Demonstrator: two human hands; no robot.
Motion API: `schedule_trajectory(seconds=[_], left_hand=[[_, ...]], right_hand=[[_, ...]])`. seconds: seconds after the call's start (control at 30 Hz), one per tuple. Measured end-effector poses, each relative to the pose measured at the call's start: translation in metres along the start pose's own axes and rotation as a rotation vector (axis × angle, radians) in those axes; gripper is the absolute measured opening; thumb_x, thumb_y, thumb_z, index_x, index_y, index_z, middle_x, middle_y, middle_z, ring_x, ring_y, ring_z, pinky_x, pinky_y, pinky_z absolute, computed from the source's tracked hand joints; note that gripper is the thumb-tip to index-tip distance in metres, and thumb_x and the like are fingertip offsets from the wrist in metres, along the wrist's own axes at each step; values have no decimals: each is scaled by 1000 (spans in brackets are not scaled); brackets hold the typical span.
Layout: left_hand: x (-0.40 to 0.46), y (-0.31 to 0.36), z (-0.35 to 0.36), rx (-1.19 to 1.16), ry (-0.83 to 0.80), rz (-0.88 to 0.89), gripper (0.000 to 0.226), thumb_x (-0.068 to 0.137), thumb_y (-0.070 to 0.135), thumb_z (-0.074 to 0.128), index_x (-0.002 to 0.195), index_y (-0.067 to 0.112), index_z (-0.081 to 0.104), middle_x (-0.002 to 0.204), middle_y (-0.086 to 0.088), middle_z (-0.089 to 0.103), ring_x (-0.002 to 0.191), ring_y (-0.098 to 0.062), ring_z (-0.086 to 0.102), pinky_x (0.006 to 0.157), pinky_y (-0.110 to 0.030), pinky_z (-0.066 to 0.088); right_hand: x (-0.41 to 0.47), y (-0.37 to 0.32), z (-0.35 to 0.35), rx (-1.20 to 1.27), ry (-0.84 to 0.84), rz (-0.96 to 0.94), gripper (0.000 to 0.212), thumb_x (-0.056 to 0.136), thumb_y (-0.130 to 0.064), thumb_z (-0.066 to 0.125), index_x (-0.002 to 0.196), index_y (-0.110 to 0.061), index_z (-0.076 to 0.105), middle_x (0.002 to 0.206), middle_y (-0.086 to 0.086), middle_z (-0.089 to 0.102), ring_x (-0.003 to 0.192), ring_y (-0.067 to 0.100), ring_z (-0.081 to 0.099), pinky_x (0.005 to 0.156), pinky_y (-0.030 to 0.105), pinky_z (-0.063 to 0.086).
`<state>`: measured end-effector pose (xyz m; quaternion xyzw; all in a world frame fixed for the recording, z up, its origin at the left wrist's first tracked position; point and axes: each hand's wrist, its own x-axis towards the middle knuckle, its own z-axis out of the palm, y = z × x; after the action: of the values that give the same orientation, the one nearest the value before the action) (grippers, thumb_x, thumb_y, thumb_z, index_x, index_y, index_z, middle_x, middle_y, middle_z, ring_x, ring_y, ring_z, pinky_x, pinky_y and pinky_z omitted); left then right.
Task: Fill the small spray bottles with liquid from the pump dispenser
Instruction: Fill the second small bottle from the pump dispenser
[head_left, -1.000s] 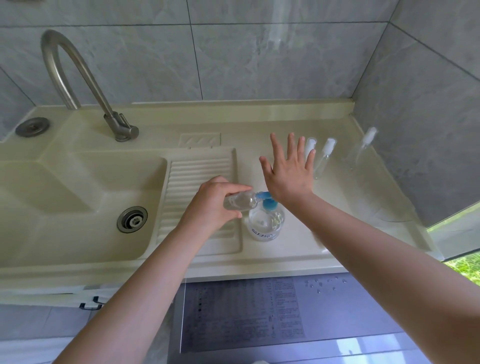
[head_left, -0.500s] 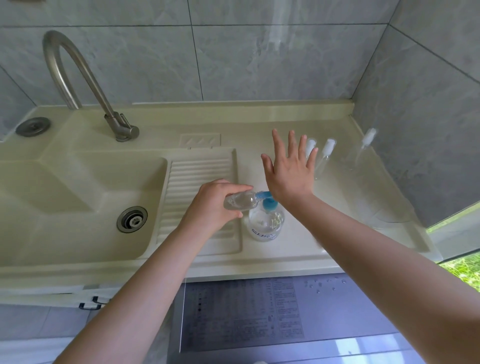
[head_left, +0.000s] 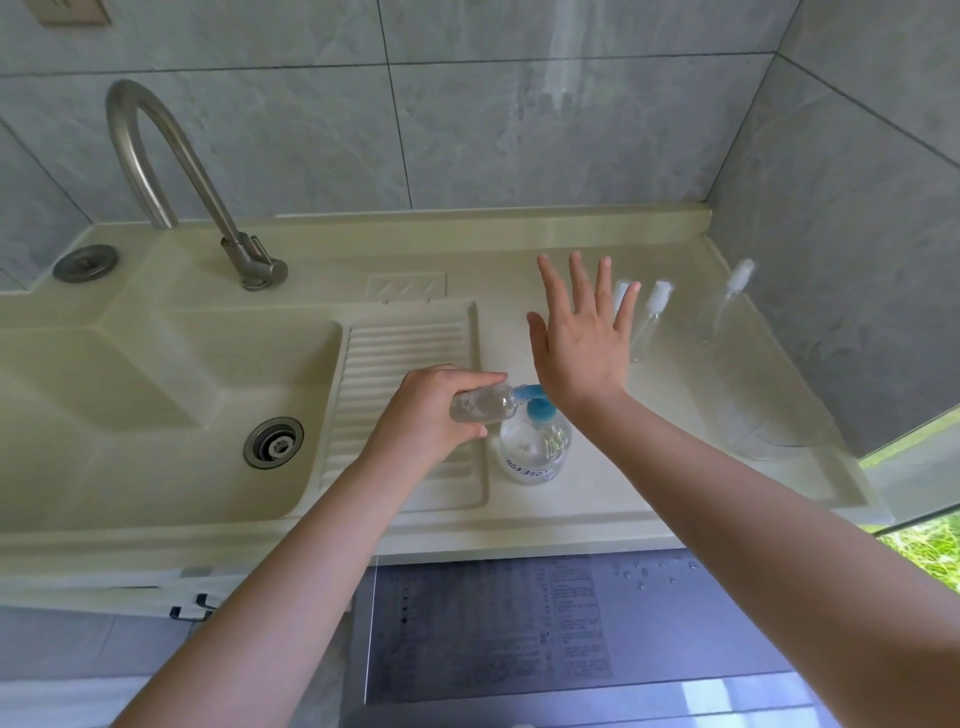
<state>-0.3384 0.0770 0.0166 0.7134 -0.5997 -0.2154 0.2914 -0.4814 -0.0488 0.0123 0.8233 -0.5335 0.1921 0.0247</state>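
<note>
one small bottle (head_left: 480, 405) lies sideways, mouth toward pump (head_left: 531, 393).

Filling a small bottle at the pump

I held a small clear bottle (head_left: 480, 407) on its side, its mouth at the blue nozzle of the pump dispenser (head_left: 534, 447), which stood near the counter's front edge. Three capped spray bottles (head_left: 652, 322) lay toward the back right corner.

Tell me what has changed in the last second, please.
Almost nothing. The left hand still grips the small bottle tilted at the blue nozzle of the pump dispenser; the right hand still presses the pump with its heel, fingers spread. The capped spray bottles have not moved.
</note>
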Motion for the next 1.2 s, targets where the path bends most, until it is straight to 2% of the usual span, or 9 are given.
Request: schedule_trajectory(seconds=[0.23,0.37,0.47,0.67,0.9,1.1,1.2], left_hand=[[3,-3,3,26,-10,-5,69,65,14,89,123,42,65,107,15,68,104,-8,60,98,-31,49],[2,-3,3,5,-3,1,68,65,12,89,122,41,66,108,15,68,104,-6,60,97,-24,47],[1,-2,2,1,7,2,68,66,11,88,122,41,66,111,14,68,105,-5,60,96,-19,44],[3,-7,4,-2,5,2,70,63,12,89,121,43,66,108,15,69,104,-7,61,97,-29,49],[2,-7,3,-15,11,2,69,65,10,88,122,41,66,110,15,68,104,-5,61,97,-21,46],[1,-5,3,-16,0,-10,67,66,10,87,123,39,67,110,15,68,105,-5,60,98,-22,46],[1,-5,4,-14,-5,-14,67,67,11,87,123,40,66,111,14,68,106,-6,60,98,-23,46]], right_hand=[[-4,-4,10,91,-61,3,56,105,-28,34,159,-30,17,167,6,15,154,36,-3,121,59,-8],[1,0,5,91,-56,10,59,106,-35,36,160,-30,12,168,8,10,154,35,-6,120,58,-9],[2,-4,1,101,-39,-7,60,105,-33,38,160,-29,12,167,9,10,154,34,-6,120,58,-8],[-5,-4,12,110,-21,-36,61,102,-19,38,159,-29,19,167,8,16,154,36,-2,121,58,-8],[4,0,2,103,-76,31,63,105,-34,38,160,-30,8,168,10,6,154,34,-8,121,59,-6],[-2,-5,10,64,-114,13,66,102,-21,37,160,-31,7,168,10,2,153,35,-11,120,58,-9],[0,-6,10,59,-108,14,67,102,-23,39,160,-31,6,168,10,0,153,35,-12,120,58,-11]])
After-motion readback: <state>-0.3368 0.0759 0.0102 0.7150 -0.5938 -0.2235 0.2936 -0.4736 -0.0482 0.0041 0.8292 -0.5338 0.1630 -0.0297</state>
